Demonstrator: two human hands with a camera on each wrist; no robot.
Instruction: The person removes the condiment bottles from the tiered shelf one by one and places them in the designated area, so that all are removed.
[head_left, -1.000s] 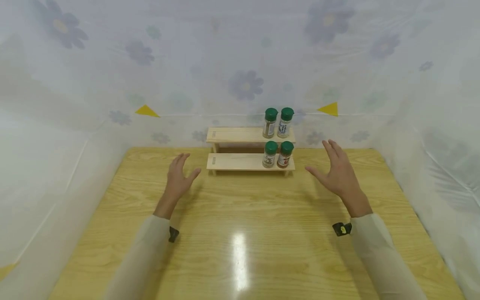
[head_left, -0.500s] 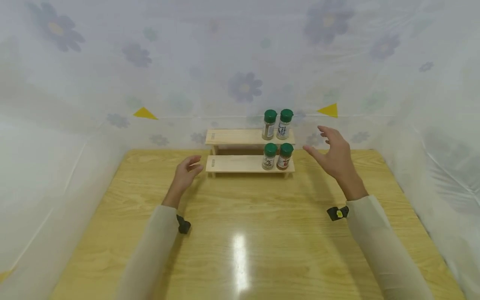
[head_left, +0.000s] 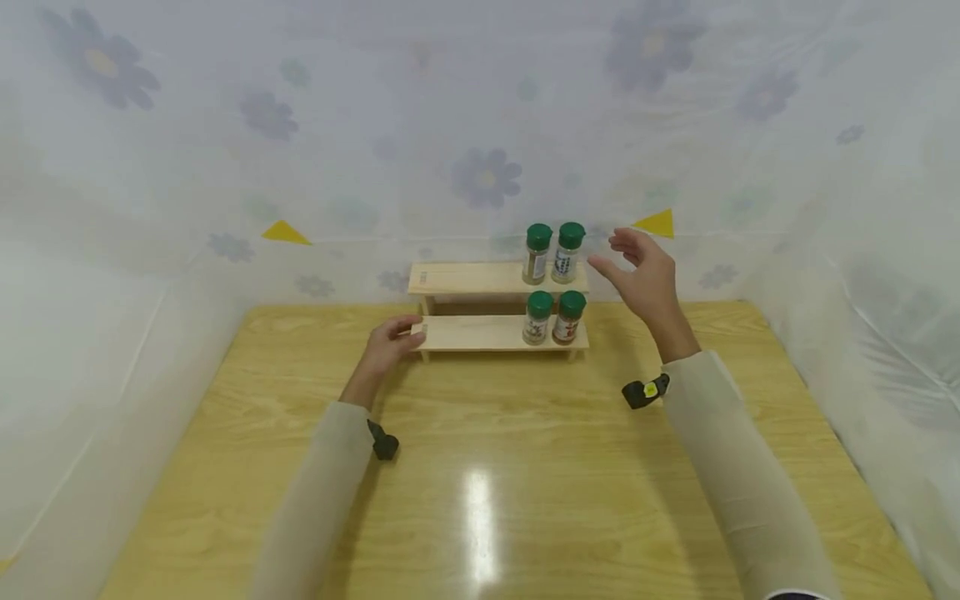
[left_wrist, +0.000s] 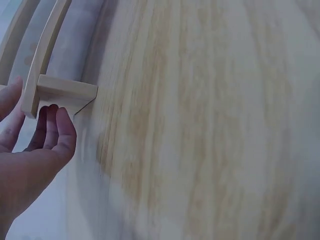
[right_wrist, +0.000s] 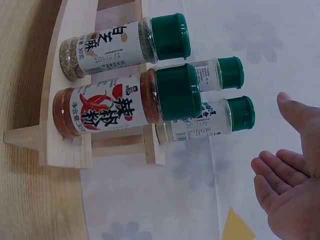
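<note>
A two-tier wooden spice rack stands at the table's back. Two green-capped spice jars stand upright at the right of each tier. On the lower tier are a sesame jar and a red chili powder jar; behind, on the upper tier, stand a clear jar and another jar. My left hand grips the left end of the lower board, with the board between thumb and fingers in the left wrist view. My right hand, thumb and fingers apart, hovers right of the upper jars, touching nothing.
The rack sits on a wood-grain table. A pale flowered sheet hangs behind it and along the sides. Yellow triangles mark the back sheet. Each wrist carries a small black camera.
My left hand has moved right onto the lower board's end, its fingers closing. My right hand has moved up and left toward the upper jars. The jars stay in place on the rack.
</note>
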